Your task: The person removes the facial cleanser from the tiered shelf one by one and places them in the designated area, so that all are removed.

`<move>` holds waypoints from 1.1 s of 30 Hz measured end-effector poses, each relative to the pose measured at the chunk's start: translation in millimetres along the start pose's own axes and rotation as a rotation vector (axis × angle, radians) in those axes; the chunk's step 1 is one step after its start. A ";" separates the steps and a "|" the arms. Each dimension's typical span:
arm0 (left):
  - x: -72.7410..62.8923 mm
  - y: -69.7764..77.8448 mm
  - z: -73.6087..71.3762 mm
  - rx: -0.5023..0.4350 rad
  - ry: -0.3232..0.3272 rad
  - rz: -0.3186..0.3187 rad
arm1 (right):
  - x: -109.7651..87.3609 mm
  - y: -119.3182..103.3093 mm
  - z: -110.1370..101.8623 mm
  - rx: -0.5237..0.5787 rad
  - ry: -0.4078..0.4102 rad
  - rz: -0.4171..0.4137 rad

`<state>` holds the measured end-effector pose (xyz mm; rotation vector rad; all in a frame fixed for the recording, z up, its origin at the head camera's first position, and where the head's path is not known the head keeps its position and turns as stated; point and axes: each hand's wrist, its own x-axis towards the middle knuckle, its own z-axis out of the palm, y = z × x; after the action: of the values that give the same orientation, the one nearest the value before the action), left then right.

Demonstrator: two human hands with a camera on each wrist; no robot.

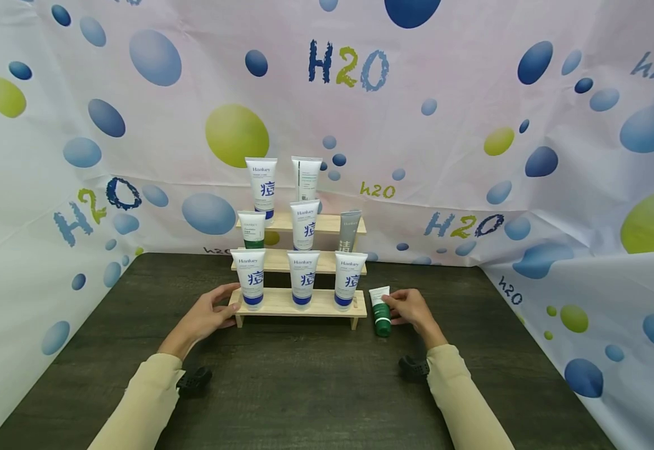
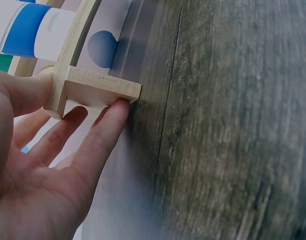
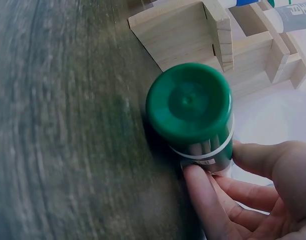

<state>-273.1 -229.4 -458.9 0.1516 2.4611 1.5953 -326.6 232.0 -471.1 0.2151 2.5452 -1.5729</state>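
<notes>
Apparently steadying the stepped wooden rack (image 1: 276,303)
Gripping its end with left hand (image 1: 207,314), pinching a green-capped tube (image 1: 381,314) with right hand (image 1: 412,309).

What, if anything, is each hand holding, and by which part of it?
The right hand holds a green and white plastic tube by its body. The left hand grips a pale wooden tiered rack by its lowest step's left end.
</notes>
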 end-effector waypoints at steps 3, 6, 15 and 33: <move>0.4 -0.5 0.2 -0.003 -0.001 -0.004 | 0.8 0.6 -0.1 -0.008 0.008 -0.002; 0.7 0.0 0.2 -0.003 0.002 -0.010 | 1.5 0.7 -0.3 -0.014 0.009 -0.007; 1.1 0.6 1.4 -0.003 0.012 -0.025 | -0.6 2.0 0.6 -0.032 0.062 -0.020; 1.4 -1.4 1.1 0.002 0.031 0.021 | -4.4 1.8 -2.6 -0.031 0.051 -0.033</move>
<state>-274.3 -228.7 -460.7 0.1552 2.4929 1.6154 -322.0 234.9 -470.7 0.2136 2.6234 -1.5574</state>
